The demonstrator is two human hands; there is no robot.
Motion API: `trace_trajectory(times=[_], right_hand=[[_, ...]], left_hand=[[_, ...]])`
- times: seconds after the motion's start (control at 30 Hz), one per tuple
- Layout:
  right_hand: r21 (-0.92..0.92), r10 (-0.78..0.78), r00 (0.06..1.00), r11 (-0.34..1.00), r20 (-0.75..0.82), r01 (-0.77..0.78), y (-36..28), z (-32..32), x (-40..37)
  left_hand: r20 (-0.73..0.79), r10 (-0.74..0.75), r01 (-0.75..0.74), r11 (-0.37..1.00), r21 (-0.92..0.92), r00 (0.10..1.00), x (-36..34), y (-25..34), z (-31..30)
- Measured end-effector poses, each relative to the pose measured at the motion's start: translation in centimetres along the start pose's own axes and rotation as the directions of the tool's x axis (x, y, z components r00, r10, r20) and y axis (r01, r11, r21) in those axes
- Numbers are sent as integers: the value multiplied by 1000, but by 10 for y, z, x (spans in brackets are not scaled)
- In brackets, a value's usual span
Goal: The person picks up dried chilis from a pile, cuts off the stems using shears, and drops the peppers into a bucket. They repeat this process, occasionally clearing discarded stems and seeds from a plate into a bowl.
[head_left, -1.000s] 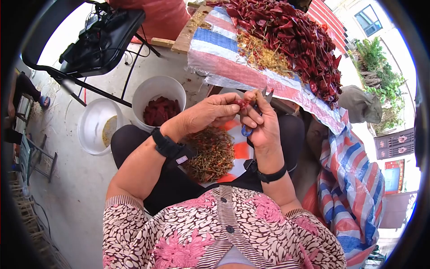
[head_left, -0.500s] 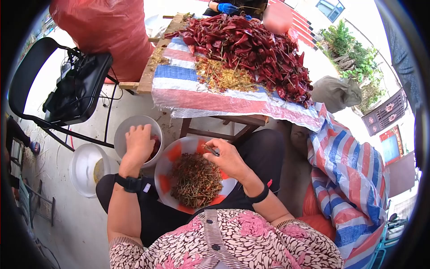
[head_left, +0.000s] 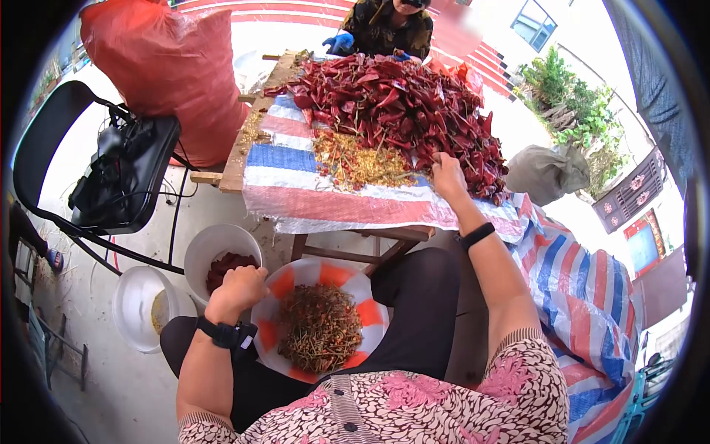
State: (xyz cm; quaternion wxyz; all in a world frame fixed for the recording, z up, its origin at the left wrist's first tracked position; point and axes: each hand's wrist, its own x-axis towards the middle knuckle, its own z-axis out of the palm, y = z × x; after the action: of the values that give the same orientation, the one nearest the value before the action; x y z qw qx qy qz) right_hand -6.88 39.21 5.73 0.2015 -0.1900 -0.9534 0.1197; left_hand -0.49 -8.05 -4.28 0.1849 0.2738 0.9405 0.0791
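My right hand [head_left: 447, 174] reaches out to the near edge of a big pile of dried red chillies [head_left: 392, 103] on the table. Its fingers are turned down into the pile, so what they hold is hidden. My left hand [head_left: 238, 287] is closed in a fist, nothing visible in it. It rests between the rim of an orange-and-white plate [head_left: 325, 272] on my lap and a white bucket [head_left: 201, 248]. The plate carries a heap of chilli stems [head_left: 318, 329]. The bucket has cut red chillies at its bottom.
A striped tarp [head_left: 296, 159] covers the table, with yellow seeds [head_left: 355, 164] heaped beside the chillies. A second white bucket [head_left: 140, 311], a black folding chair [head_left: 44, 148] with a bag and a red sack [head_left: 170, 74] stand at left. Another person with blue gloves [head_left: 336, 42] sits opposite.
My right hand left the plate and stretched forward to the chilli pile. My left hand pulled back from inside the bucket and closed into a fist by the plate.
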Motion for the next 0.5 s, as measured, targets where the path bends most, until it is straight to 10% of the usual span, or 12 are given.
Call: trace_trajectory(times=[0.07,0.23,0.5], right_hand=[[170,-14,987,984,-157,42,27,16,50],[627,245,969,749,38,-214,1,1,94],[534,155,930,782,334,-322,-16,44,133]], left_hand=[[32,25,-25,1000,0,999,6,1,2],[67,62,-60,998,-31,996,9,11,-10],[-51,120,-122,992,-31,991,19,6,4]])
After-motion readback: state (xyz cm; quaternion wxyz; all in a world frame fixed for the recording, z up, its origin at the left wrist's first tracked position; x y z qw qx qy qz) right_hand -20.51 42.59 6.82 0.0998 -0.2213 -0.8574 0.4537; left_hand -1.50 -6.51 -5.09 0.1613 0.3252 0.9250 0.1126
